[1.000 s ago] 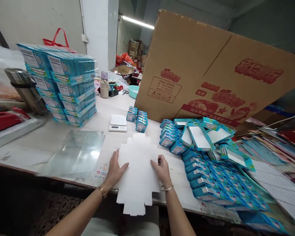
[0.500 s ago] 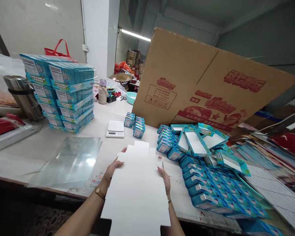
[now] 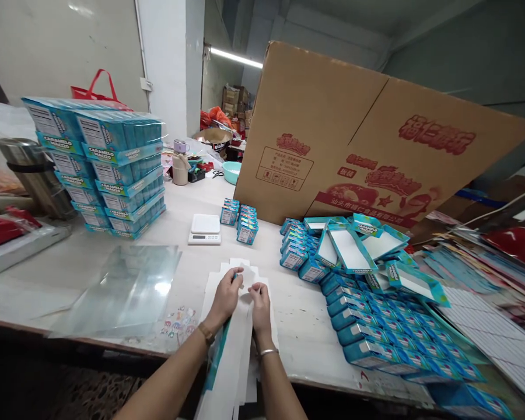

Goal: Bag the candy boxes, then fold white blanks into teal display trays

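A die-cut card blank (image 3: 234,367), white inside with a blue outer face along its left edge, runs between my forearms toward me. My left hand (image 3: 226,296) is closed on its far end, thumb and fingers pinching the left side. Close by on the right, my right hand (image 3: 261,306) pinches the same end, where a white flap stands bent up. Beneath it, more white card (image 3: 210,287) lies on the table, largely hidden by my hands. A clear plastic sheet (image 3: 126,286) lies flat to the left.
Wrapped blue boxes (image 3: 114,163) stand stacked at left beside a steel flask (image 3: 30,175). Beyond my hands are a white scale (image 3: 205,229) and small blue boxes (image 3: 247,224). Rows of blue boxes (image 3: 389,332), folded trays (image 3: 352,248) and a large carton (image 3: 332,134) occupy the right.
The card blank was flat, held at both sides with hands apart. Now my hands are close together at its far end, its sides are bent up, and white card shows underneath.
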The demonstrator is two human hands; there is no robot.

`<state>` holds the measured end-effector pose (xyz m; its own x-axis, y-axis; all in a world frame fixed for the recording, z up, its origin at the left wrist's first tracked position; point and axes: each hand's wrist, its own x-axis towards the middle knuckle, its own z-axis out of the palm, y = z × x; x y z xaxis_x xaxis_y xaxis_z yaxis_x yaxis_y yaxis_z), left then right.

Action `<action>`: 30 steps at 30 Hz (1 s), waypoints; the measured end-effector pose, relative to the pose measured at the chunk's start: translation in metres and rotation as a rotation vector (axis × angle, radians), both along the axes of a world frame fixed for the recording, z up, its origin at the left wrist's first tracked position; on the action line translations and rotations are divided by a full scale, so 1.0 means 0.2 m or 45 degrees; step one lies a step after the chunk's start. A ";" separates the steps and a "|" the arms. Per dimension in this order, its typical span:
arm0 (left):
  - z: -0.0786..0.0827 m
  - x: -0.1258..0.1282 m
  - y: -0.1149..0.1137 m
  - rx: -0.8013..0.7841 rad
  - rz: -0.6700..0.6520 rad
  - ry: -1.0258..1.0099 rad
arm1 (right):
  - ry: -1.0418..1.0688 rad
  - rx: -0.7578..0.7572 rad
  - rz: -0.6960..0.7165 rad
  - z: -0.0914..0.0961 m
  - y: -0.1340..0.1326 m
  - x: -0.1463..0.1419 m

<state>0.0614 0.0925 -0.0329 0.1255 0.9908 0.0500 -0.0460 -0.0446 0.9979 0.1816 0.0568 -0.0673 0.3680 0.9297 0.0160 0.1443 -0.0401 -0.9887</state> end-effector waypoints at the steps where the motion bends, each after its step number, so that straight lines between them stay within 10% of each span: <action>1: -0.04 0.03 0.00 0.062 0.098 0.061 | -0.004 -0.001 -0.071 -0.02 0.02 -0.01; 4: -0.14 0.05 -0.01 0.103 0.253 0.122 | 0.035 -0.020 -0.168 -0.06 0.05 0.01; 9: -0.20 -0.04 0.05 0.037 -0.034 -0.019 | -0.011 0.020 0.086 -0.02 0.06 0.08; 19: -0.23 -0.08 0.10 -0.083 -0.081 -0.116 | -1.621 -0.213 0.919 0.22 0.25 0.07; 26: -0.18 -0.03 0.08 -0.052 -0.044 -0.076 | -1.650 -0.169 1.060 0.21 0.29 -0.03; 30: -0.10 -0.12 0.08 0.016 -0.417 0.004 | -1.659 -0.231 0.964 0.24 0.27 0.08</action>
